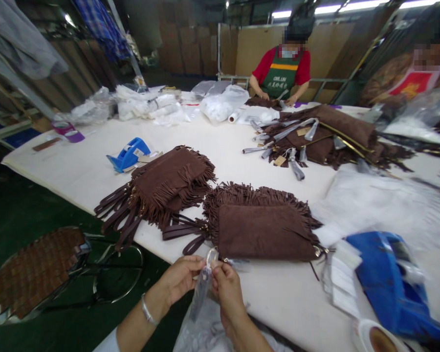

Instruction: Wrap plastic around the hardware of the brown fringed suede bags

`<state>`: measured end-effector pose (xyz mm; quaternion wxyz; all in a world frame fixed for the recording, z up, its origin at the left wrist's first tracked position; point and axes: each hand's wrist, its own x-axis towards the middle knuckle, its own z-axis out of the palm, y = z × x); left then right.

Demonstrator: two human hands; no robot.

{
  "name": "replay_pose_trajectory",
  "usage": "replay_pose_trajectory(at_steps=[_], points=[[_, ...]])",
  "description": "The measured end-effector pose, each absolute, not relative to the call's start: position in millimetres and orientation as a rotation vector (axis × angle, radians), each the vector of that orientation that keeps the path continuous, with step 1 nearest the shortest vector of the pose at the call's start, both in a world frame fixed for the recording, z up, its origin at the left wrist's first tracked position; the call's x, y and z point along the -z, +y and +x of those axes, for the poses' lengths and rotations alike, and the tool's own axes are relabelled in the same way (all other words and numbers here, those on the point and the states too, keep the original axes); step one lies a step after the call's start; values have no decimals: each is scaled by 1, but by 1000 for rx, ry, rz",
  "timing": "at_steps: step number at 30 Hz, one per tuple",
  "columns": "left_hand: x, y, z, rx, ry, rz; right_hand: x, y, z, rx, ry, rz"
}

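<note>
Just over the table's front edge, my left hand (183,277) and my right hand (228,288) pinch a strap wrapped in clear plastic (201,292). A whitish loop (211,255) stands up between my fingertips, and the wrapped length hangs down below them. Right behind the hands lies a dark brown fringed suede pouch (267,231), on top of other fringed brown material. Wrist straps (185,233) stick out from its left side. Exactly how the loop meets the pouch is hidden by my fingers.
Left of centre lies another stack of fringed pouches (172,178), near a blue tape dispenser (129,154). A larger blue dispenser (392,278) and white cards (344,278) are at right. Wrapped-strap pouches (322,134) lie farther back. Two people work across the table; a stool (36,274) stands left.
</note>
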<state>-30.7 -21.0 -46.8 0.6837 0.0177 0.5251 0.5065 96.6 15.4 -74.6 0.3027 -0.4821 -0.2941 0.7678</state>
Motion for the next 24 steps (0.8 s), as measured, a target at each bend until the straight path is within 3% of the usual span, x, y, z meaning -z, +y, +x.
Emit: replay_pose_trajectory(at_steps=[15,24], points=[[59,-29,6,-1452,1402,10,80,13,99,-2065,-734,-1255],[61,-30,12,-1348,1631,326,96,13,96,-1980,-750,-1316]])
